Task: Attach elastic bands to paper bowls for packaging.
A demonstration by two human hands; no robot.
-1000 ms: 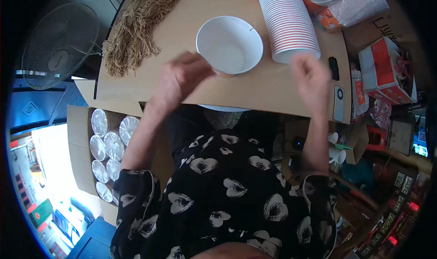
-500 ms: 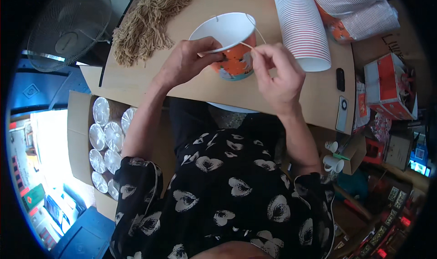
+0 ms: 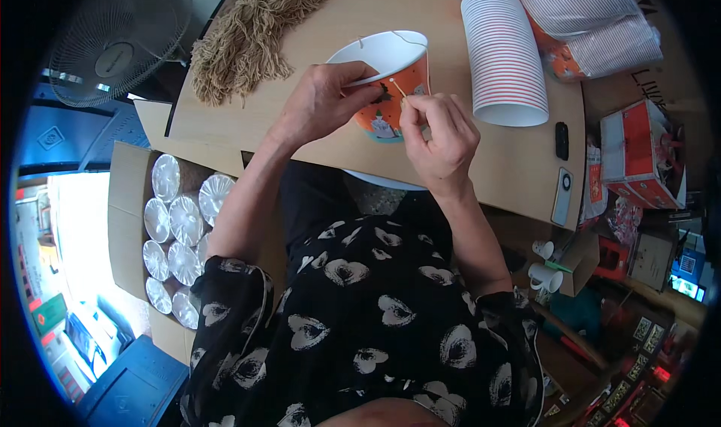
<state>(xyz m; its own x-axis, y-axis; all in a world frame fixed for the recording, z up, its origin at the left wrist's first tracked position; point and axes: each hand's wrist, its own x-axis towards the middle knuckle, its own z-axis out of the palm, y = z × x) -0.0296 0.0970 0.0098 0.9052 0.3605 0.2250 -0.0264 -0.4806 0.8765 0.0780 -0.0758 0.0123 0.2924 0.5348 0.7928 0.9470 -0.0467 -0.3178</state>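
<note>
A paper bucket (image 3: pixel 384 119), white inside and orange with printed figures outside, stands slightly tilted at the table's near edge. My left hand (image 3: pixel 319 102) grips its near left rim, thumb on the outer wall and fingers reaching inside. Just right of the bucket, my right hand (image 3: pixel 444 138) pinches a thin tan cord (image 3: pixel 399 88) between thumb and fingertips. The cord's short end sticks out toward the orange wall, just below the rim. More of this cord appears at the far rim and along the bucket's right side.
A bundle of tan cords (image 3: pixel 255 33) lies at the table's far left. Nested paper buckets (image 3: pixel 507 59) lie on their side to the right, near bagged stacks (image 3: pixel 601 29). A black object (image 3: pixel 562 140) sits at the right edge. A carton (image 3: pixel 128 209) holds wrapped stacks below left.
My right hand has moved left and slightly down, closer to the bucket wall. The cord end now points up and left from my fingertips. My left hand keeps its hold on the rim.
</note>
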